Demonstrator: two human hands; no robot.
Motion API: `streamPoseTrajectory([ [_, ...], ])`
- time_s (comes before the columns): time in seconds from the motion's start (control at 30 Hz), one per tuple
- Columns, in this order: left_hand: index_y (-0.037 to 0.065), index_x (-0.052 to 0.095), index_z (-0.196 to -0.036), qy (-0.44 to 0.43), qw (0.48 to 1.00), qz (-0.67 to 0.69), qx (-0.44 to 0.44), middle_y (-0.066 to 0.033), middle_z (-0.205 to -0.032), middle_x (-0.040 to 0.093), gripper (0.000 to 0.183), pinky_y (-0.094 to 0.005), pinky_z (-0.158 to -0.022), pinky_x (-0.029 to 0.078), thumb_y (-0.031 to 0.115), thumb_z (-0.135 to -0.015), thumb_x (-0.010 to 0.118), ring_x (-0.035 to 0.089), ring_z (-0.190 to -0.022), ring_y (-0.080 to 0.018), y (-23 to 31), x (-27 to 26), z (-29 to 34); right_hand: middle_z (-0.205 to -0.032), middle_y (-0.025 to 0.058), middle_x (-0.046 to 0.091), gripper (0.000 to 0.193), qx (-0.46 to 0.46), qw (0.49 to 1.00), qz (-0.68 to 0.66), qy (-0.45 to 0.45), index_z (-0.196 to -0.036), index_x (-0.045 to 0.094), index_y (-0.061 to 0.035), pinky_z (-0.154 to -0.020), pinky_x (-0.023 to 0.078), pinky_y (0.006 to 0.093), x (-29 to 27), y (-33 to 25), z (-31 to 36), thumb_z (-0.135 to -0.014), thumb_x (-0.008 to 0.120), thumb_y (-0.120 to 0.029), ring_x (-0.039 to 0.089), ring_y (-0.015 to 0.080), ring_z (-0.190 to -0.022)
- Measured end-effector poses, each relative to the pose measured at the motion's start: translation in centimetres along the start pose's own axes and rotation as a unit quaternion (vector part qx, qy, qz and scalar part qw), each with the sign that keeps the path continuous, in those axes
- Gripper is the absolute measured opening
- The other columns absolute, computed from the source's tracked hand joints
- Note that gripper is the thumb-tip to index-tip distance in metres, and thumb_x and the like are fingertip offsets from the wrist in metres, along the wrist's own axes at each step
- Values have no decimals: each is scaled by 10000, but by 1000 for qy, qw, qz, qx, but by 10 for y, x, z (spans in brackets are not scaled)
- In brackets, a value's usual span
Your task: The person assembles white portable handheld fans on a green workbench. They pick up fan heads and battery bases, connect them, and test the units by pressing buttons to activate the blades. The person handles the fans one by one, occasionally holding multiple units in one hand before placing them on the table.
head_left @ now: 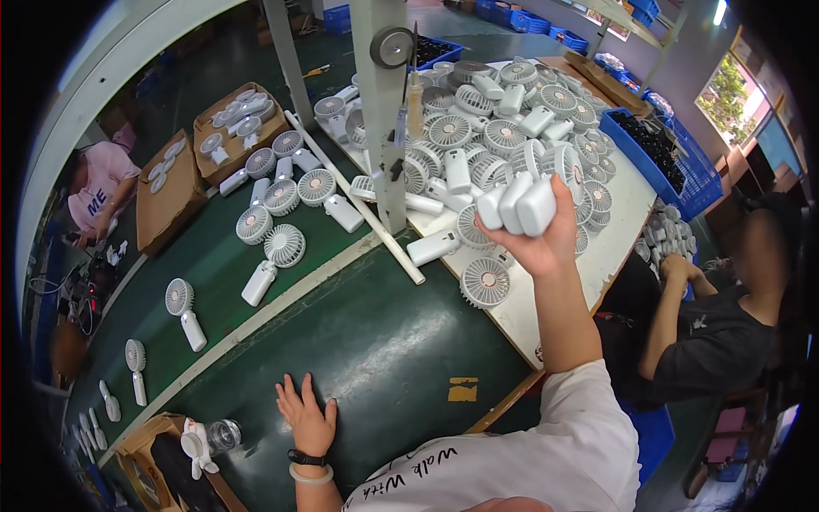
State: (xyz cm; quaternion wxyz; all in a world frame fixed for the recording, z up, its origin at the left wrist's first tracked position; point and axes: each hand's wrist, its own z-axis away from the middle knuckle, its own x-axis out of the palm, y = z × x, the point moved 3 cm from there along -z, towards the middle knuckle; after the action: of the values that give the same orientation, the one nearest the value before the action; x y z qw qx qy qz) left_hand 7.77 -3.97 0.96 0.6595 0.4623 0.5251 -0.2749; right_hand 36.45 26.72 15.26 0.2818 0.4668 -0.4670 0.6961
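My right hand (546, 239) is closed around several white handheld fans, gripping them by their handles (517, 205) above the near edge of a big fan pile. Their round grilles (563, 167) partly blend into the heap behind, so I cannot tell exactly which heads belong to them. My left hand (308, 420) lies flat on the green bench (375, 341), fingers spread, with nothing in it. A dark band and a pale bracelet circle that wrist. One loose fan (485, 282) rests at the white table's near corner, below my right hand.
A white post (380, 111) and a long pale rod (367, 209) stand between pile and belt. More fans (281, 196) lie along the green belt, beside cardboard boxes (171, 200). A blue crate (699, 175) is far right. Co-workers sit at right (717, 333) and far left (102, 188).
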Motion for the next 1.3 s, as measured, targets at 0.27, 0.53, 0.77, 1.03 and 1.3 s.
streamPoseTrajectory([
  [0.27, 65, 366, -1338, -2, 1000, -5, 5, -254, -1429, 205, 659, -563, -1066, 131, 203, -760, 651, 138, -1332, -464, 0, -2, 1, -1035, 119, 567, 513, 21, 982, 186, -31, -1170, 475, -63, -883, 422, 540, -25, -17, -21, -801, 627, -385, 551, 309, -1002],
  [0.53, 15, 360, -1314, 4, 953, 207, 222, -295, -1379, 251, 795, -517, -1060, 214, 235, -662, 757, 210, -1294, -486, 117, 3, -53, -1243, 260, 365, 828, -96, 536, 827, 141, -1252, 416, 5, -993, 330, 448, -122, -30, 52, -597, 791, -335, 356, 387, -1199],
  [0.77, 194, 382, -1366, 30, 932, 93, 348, -309, -1423, 168, 938, -603, -1045, 144, 486, -569, 782, 135, -1298, -540, 257, 34, -143, -1379, 213, 260, 753, -234, 318, 909, 132, -1200, 528, -111, -993, 167, 647, -142, -54, 49, -564, 791, -417, 129, 479, -1306],
  [1.03, 383, 517, -1251, -19, 917, 31, 397, -239, -1449, 195, 766, -679, -993, 118, 617, -550, 721, 147, -1292, -547, 298, 57, -190, -1445, 184, 117, 755, -206, 376, 893, 139, -1212, 539, -166, -973, 113, 706, -160, -96, -7, -553, 793, -432, 41, 514, -1321],
  [1.3, 390, 521, -1243, -30, 898, 19, 438, -221, -1451, 209, 789, -703, -977, 115, 640, -521, 720, 154, -1294, -545, 323, 67, -230, -1442, 189, 116, 763, -222, 389, 882, 150, -1210, 549, -162, -959, 90, 730, -180, -124, -45, -546, 792, -449, 73, 536, -1304],
])
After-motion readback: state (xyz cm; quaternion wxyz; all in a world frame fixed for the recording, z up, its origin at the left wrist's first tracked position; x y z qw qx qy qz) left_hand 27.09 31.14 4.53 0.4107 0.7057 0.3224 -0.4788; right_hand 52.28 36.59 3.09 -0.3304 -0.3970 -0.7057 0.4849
